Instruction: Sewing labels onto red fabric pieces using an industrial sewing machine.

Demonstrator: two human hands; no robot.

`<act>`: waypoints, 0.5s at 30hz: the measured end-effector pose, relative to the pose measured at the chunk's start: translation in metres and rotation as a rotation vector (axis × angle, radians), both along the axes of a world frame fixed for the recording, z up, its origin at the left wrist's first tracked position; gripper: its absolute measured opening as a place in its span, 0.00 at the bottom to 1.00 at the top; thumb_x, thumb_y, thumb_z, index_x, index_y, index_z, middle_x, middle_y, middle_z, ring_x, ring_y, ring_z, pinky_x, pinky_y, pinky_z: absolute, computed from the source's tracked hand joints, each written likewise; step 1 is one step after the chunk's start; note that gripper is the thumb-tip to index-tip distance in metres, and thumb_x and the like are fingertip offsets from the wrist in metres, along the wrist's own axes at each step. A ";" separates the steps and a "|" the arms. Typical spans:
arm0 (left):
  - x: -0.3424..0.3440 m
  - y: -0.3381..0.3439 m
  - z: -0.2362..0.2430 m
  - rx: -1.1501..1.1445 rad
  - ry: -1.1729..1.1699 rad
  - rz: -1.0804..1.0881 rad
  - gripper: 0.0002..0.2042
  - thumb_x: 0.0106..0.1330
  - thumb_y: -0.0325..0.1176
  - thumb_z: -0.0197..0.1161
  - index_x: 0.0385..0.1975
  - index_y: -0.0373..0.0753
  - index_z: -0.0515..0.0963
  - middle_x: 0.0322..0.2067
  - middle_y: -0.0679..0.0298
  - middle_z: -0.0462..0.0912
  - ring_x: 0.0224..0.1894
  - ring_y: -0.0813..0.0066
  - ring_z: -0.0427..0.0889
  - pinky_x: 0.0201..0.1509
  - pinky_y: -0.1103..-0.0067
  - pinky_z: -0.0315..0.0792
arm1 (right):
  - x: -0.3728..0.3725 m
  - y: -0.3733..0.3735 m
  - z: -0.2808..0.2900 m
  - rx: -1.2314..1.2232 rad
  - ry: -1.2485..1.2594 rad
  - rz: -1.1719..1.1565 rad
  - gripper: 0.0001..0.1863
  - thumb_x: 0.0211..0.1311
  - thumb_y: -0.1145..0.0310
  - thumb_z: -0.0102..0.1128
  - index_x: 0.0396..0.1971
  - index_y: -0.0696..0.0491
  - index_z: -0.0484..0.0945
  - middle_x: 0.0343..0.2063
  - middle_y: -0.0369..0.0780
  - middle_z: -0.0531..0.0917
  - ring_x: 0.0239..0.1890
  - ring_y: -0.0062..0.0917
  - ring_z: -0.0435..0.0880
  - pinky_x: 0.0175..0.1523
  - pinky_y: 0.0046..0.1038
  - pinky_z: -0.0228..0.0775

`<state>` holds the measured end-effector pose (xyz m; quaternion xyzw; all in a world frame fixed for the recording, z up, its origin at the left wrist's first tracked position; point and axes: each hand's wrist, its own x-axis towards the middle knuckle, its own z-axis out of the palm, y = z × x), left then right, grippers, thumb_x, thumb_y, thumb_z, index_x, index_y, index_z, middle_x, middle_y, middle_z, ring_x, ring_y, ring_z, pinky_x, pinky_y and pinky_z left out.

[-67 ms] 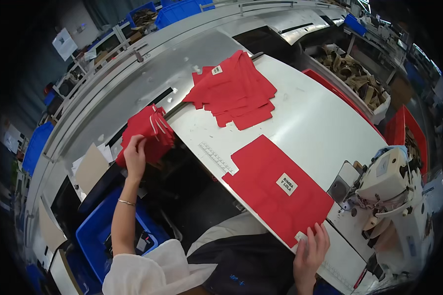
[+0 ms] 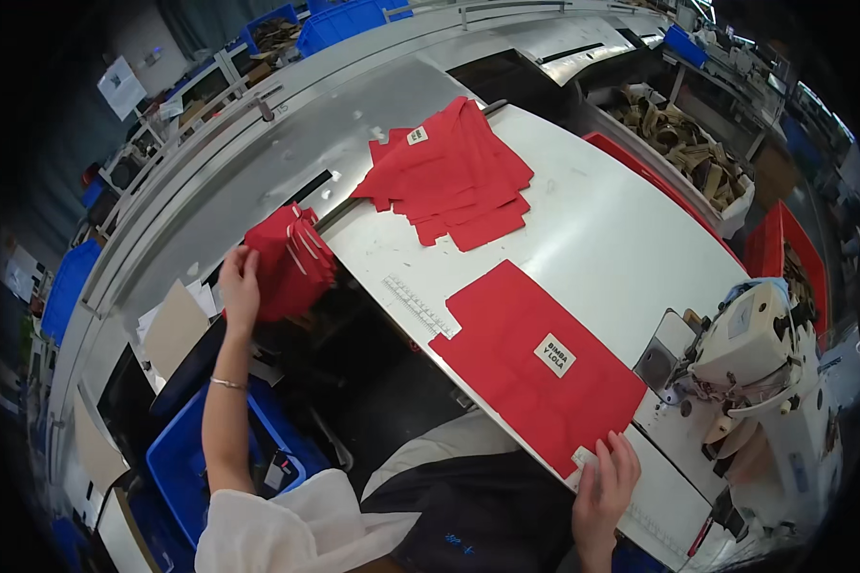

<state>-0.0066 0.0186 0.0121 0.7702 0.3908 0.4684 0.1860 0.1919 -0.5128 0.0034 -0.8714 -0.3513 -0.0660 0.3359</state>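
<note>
Steadying the flat red fabric panel (image 2: pixel 506 334) calls for a light, even touch: it lies on the white tabletop (image 2: pixel 631 239), pale label patch (image 2: pixel 554 355) upward, one side running close along the near edge. The right hand (image 2: pixel 607 487) is at its notched near corner, fingers loosely bent; whether they pinch the cloth, I cannot tell. Flat fingertips there would best avoid creasing. The left hand (image 2: pixel 240 291) is at the left side of a red fabric bundle (image 2: pixel 290 263), thumb and fingers narrowly set; whether a layer is caught between them, I cannot tell. Pale edges fan out on the bundle's right side, so gentle handling would help the layers stay orderly. The printed ruler (image 2: pixel 413 304), near the panel's left corner, offers a straight reference. The sewing machine (image 2: pixel 750 339) stands to the right.
</note>
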 end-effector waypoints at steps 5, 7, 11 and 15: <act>0.065 -0.046 0.085 0.484 0.079 -0.067 0.05 0.63 0.24 0.57 0.38 0.33 0.75 0.30 0.53 0.80 0.30 0.62 0.80 0.36 0.75 0.72 | 0.005 0.018 0.021 0.185 0.156 0.019 0.18 0.56 0.81 0.54 0.48 0.62 0.74 0.48 0.48 0.76 0.52 0.41 0.74 0.55 0.35 0.65; 0.100 -0.098 0.089 0.715 0.203 -0.375 0.09 0.55 0.18 0.60 0.36 0.33 0.76 0.28 0.53 0.79 0.28 0.57 0.80 0.31 0.70 0.74 | 0.011 0.030 0.028 0.365 0.469 0.114 0.17 0.60 0.79 0.53 0.50 0.62 0.73 0.48 0.48 0.77 0.48 0.38 0.77 0.52 0.31 0.68; 0.127 -0.221 0.065 0.940 0.324 -0.889 0.16 0.47 0.25 0.63 0.38 0.30 0.77 0.29 0.59 0.76 0.23 0.73 0.77 0.24 0.79 0.72 | 0.033 0.077 0.047 0.743 1.572 0.274 0.19 0.66 0.76 0.47 0.56 0.64 0.66 0.47 0.49 0.77 0.45 0.30 0.80 0.50 0.26 0.71; 0.144 -0.288 0.041 0.555 0.426 -1.446 0.22 0.46 0.28 0.66 0.44 0.32 0.75 0.36 0.59 0.77 0.30 0.68 0.79 0.32 0.77 0.74 | 0.045 0.078 0.027 0.379 1.307 0.322 0.18 0.67 0.74 0.47 0.54 0.65 0.68 0.40 0.47 0.82 0.40 0.30 0.83 0.45 0.29 0.74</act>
